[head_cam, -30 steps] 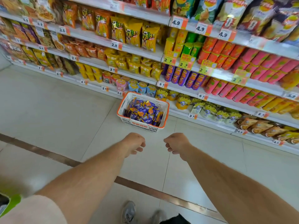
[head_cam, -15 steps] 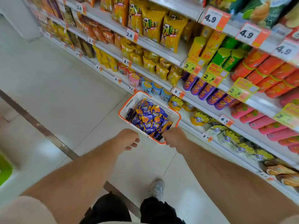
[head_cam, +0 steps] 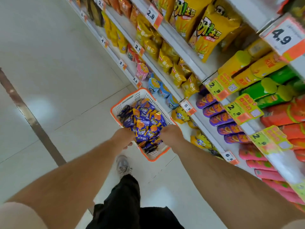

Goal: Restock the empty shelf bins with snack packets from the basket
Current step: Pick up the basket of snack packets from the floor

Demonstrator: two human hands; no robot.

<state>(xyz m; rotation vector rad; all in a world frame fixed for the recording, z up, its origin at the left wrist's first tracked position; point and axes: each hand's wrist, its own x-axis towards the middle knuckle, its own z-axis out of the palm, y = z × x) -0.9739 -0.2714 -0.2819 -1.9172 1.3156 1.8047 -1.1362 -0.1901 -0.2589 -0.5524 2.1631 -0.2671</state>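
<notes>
A white basket with an orange rim stands on the floor by the lowest shelf, heaped with purple and orange snack packets. My left hand sits on the basket's left rim with its fingers curled down over the edge. On the right rim my right hand does the same, its fingertips hidden behind the knuckles. Both forearms reach down from the bottom of the view.
Shelves packed with yellow chip bags, tubes and cups run along the right, with price tags on their edges. Pale floor tiles and a dark floor strip lie to the left. My shoe stands just behind the basket.
I have stepped up to the basket and bent over it. Both hands went from hovering short of it to resting on its two side rims.
</notes>
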